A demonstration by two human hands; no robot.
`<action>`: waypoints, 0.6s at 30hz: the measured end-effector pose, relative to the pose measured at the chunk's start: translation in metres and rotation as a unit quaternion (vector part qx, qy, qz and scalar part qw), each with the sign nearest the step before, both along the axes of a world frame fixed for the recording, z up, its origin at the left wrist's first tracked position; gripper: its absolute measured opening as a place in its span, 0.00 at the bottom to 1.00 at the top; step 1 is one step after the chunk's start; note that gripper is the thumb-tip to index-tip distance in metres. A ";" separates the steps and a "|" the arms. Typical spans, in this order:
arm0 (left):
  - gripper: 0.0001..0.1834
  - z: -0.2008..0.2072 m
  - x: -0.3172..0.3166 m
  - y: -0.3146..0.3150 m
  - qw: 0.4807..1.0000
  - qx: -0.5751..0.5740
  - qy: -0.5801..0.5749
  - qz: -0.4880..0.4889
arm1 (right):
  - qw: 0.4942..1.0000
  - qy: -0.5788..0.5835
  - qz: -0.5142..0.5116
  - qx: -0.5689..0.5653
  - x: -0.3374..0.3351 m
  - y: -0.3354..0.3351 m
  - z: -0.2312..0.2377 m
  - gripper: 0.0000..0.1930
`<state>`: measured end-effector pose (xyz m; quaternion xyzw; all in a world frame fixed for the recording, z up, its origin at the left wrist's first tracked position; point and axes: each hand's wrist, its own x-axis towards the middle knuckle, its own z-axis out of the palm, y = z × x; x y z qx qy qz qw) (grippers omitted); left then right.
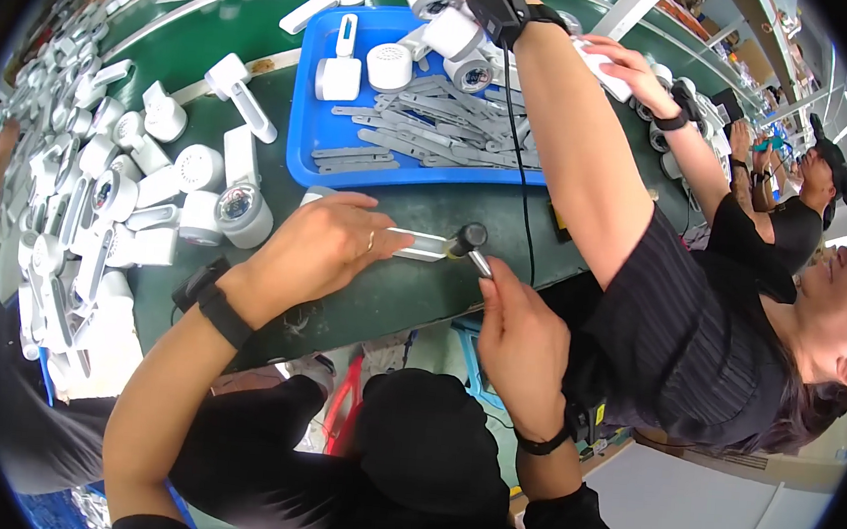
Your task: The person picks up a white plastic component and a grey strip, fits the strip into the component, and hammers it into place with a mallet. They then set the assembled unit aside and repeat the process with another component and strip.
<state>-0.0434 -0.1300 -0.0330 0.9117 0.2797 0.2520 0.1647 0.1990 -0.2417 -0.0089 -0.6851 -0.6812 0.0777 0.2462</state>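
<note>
Head view: a flat white handle piece is pinned to the green bench by the left hand, whose fingers are spread over its near end, closed down on it rather than wrapped round it. A slim tool with a black knob is pinched between thumb and fingertips of the right hand, its head set against the free end of the white piece.

A slip is judged the likeliest fault: the tool is held only by the fingertips, and if it is pushed off-axis it could skate off the piece toward the left fingers, which lie just beside the contact point. The white piece is held flat from one end only, so it could pivot or lift under pressure.

A co-worker's arm is stretched across the bench toward the blue tray of grey strips, and a black cable is hung down close to the tool; either could be knocked or snagged. White housings are crowded near the left wrist and could be swept aside.
</note>
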 end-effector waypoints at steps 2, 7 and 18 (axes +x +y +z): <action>0.14 0.003 0.001 -0.004 1.000 0.000 0.029 -0.002 | 0.997 0.058 0.012 0.058 0.005 -0.004 -0.004 0.13; 0.08 0.044 0.009 -0.028 0.988 0.088 0.109 -0.071 | 0.989 0.141 -0.032 0.027 0.017 -0.024 -0.003 0.13; 0.18 0.015 -0.046 -0.042 0.994 0.080 0.003 0.076 | 0.983 0.184 0.020 -0.013 -0.005 -0.023 0.006 0.14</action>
